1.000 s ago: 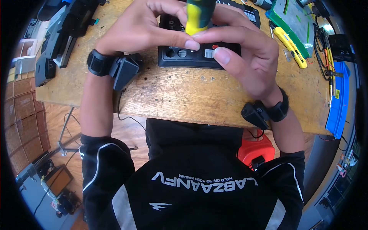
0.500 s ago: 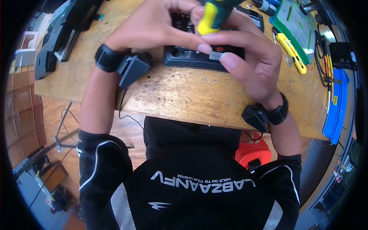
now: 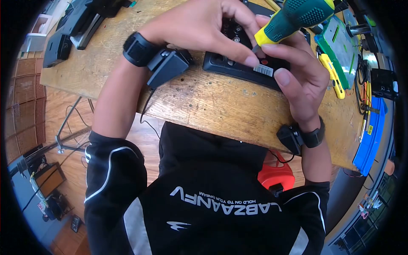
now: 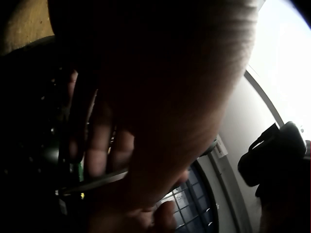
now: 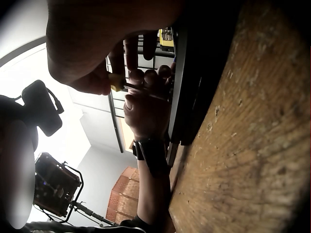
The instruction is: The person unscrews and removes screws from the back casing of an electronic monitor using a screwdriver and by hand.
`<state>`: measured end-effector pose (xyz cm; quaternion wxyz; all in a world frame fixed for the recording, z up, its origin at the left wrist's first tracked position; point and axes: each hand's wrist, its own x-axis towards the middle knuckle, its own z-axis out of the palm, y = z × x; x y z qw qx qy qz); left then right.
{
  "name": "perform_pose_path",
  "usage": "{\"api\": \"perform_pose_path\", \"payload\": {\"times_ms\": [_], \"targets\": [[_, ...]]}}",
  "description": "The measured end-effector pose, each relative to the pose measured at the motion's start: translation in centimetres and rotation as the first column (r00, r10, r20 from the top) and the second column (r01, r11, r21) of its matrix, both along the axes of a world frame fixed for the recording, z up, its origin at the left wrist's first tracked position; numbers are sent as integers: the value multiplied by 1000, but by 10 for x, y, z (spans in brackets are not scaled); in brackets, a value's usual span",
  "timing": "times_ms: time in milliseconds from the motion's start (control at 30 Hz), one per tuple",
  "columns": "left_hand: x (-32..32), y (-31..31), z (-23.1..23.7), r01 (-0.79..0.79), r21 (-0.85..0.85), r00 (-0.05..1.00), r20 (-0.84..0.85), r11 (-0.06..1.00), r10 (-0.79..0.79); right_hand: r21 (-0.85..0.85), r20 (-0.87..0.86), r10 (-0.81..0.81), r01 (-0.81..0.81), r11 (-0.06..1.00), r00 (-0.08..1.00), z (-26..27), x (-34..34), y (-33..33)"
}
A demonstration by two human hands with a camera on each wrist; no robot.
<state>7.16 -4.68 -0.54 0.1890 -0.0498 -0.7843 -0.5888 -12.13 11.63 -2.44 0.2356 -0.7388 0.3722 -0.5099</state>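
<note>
Read as a clock face with twelve at the top of the head view, the left hand [image 3: 204, 29] came in from ten o'clock and the right hand [image 3: 304, 72] from four. Between them was a yellow-and-green screwdriver [image 3: 297, 21], tilted, its handle pointing to about two o'clock and its shaft slanting down over a black device [image 3: 229, 69]. The left hand was curled around the shaft near its lower end, thumb close above the device. The right hand gripped the yellow neck of the handle between its fingers, its thumb held apart. Where the tip met the device was hidden by the fingers.

The device lay on the wooden surface [image 3: 204, 102] beneath both hands, a barcode label [image 3: 263, 70] showing along its near side and a red spot [image 3: 264, 62] just beside the label. From the device, a yellow cutter [image 3: 331, 74] lay near three to four o'clock, a green-edged tray [image 3: 345, 40] just beyond it, and a blue tray [image 3: 369, 142] farther off at four. Black equipment [image 3: 83, 21] sat at nine to ten o'clock.
</note>
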Motion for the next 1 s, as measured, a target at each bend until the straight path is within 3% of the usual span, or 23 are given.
{"api": "perform_pose_path", "payload": {"times_ms": [67,100,167,200,300,333,500,567,633,733,800,867,900,933,967,1000], "targets": [[0,-9,-5,143,63,990,-23,988,-141,-13,15,-2,2,1000,1000,0,0,-1],[-1,-9,-6,142,65,990,-23,988,-141,-19,15,3,-3,1000,1000,-1,0,-1],[0,-6,-4,12,111,993,117,994,-25,-21,17,9,-8,1000,1000,-2,0,0],[4,-1,17,-8,-50,991,134,999,15,3,19,7,-7,1000,1000,-1,0,1],[1,5,14,-65,-132,996,56,989,72,18,18,-8,8,1000,1000,2,-1,1],[0,-4,4,19,-120,1000,21,993,-17,15,21,-18,18,1000,1000,1,1,1],[-1,-11,-7,-5,-107,997,76,994,13,-7,19,-15,16,1000,1000,1,-1,0],[0,-3,-2,-123,12,988,95,992,121,-15,-12,6,-7,1000,1000,1,-1,0],[0,-1,1,-130,-27,990,47,991,131,15,51,2,-3,1000,999,0,2,1],[1,-1,13,-25,-131,989,139,991,44,32,56,-18,16,999,998,3,3,2],[-1,-5,9,60,-284,998,2,957,-62,23,38,-33,32,999,999,4,1,1],[-3,-5,4,97,-320,995,25,943,-94,12,22,-49,49,999,999,3,-1,1],[-4,-5,6,127,-351,992,43,928,-120,39,87,-47,43,998,995,3,-2,2],[-1,-2,14,70,-419,996,84,905,-38,65,151,-47,38,997,987,4,-4,2],[0,-3,16,81,-425,995,85,901,-50,59,152,-58,50,997,987,5,-7,2],[0,-4,17,100,-387,992,106,917,-63,38,258,-91,84,996,962,8,-11,1]]}}
